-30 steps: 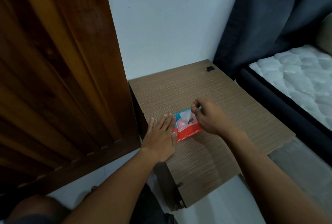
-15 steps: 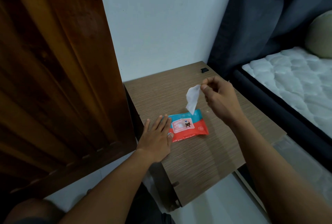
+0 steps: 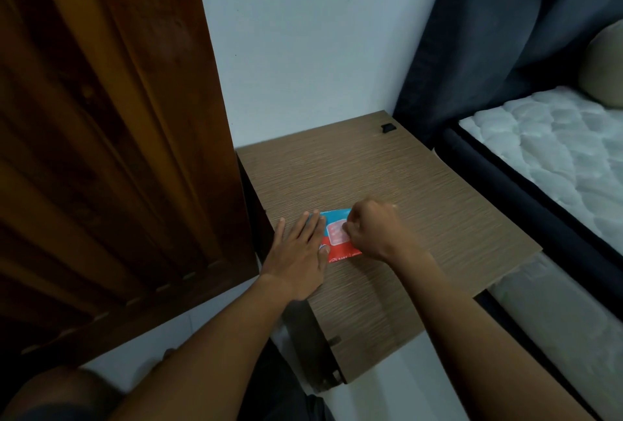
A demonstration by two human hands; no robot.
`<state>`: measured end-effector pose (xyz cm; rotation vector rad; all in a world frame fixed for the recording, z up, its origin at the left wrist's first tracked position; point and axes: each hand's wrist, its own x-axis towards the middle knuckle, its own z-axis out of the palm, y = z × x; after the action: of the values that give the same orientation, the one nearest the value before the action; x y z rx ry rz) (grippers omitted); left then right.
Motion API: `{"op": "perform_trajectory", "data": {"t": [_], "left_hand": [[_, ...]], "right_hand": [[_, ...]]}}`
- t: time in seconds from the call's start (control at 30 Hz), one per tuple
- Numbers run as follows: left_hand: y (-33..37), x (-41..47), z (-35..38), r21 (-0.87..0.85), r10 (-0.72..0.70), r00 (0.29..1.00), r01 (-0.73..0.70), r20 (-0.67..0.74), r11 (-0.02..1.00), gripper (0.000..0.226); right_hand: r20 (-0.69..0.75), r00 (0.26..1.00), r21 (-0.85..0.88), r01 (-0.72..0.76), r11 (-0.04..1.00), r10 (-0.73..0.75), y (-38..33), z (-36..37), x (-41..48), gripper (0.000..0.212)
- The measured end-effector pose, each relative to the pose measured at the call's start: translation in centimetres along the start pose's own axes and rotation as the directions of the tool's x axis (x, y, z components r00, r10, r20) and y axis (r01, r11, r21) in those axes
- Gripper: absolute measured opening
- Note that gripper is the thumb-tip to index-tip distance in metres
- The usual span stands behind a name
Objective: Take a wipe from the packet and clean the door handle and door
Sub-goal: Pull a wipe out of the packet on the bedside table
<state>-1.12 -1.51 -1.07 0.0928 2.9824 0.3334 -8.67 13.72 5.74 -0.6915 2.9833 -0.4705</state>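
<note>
The left hand is laid flat with fingers spread, pressed on the left end of the wipe packet. The right hand is curled into a loose fist over the packet's flap; whether a wipe is pinched inside cannot be told. The red-and-teal packet is seen lying on a wood-grain bedside table, flanked by a dark wooden door, a white wall and a quilted mattress.
</note>
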Motion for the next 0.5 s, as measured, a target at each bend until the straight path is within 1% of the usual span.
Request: {"op": "perform_trajectory", "data": {"t": [0.2,0.3,0.4,0.5], "left_hand": [[-0.3,0.0,0.2,-0.019,0.001,1.0,-0.001,-0.005,1.0,0.063],[-0.3,0.1,0.3,-0.051,0.002,1.0,-0.003,-0.01,0.999,0.064],[-0.5,0.0,0.4,-0.177,-0.018,0.998,0.007,-0.056,0.984,0.064],[-0.6,0.1,0.2,-0.287,-0.048,0.996,0.026,-0.071,0.958,0.063]], "right_hand": [[0.004,1.0,-0.068,-0.015,0.998,0.015,-0.2,2.0,0.6,0.025],[0.011,0.999,-0.066,-0.036,0.997,0.037,0.0,2.3,0.7,0.031],[-0.006,0.999,-0.1,-0.049,0.994,0.049,0.4,2.5,0.8,0.038],[-0.031,0.999,-0.115,-0.042,0.993,0.039,0.3,2.7,0.7,0.04]]}}
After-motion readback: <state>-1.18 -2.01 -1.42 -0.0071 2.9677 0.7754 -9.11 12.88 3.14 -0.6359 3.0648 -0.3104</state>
